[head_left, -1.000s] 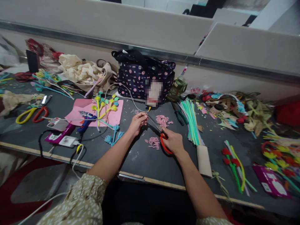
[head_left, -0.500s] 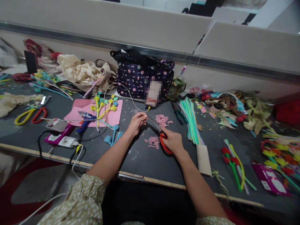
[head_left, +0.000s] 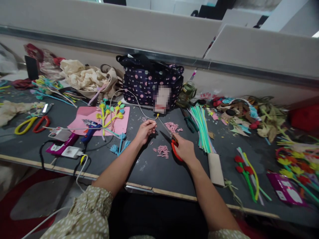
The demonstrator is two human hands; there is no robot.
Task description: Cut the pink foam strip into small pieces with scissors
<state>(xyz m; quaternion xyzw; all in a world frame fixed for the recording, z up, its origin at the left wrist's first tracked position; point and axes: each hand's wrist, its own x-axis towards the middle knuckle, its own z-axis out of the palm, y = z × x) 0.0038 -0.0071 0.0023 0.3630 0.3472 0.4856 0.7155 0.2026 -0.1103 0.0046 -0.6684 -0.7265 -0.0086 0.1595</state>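
on the worktop (head_left: 159, 176), a heap of pink snippets (head_left: 163, 151) lies just nearside of the scissors (head_left: 174, 151). the right hand (head_left: 183, 146) is closed around their red handles, with the parted blades pointing forward and leftward from it. just beside the blade tips, the left hand (head_left: 146, 132) has its fingers curled in; whether they grip anything cannot be told. a second pink heap (head_left: 172, 126) lies beyond the blades, and farther back stands a dark patterned bag (head_left: 141, 81).
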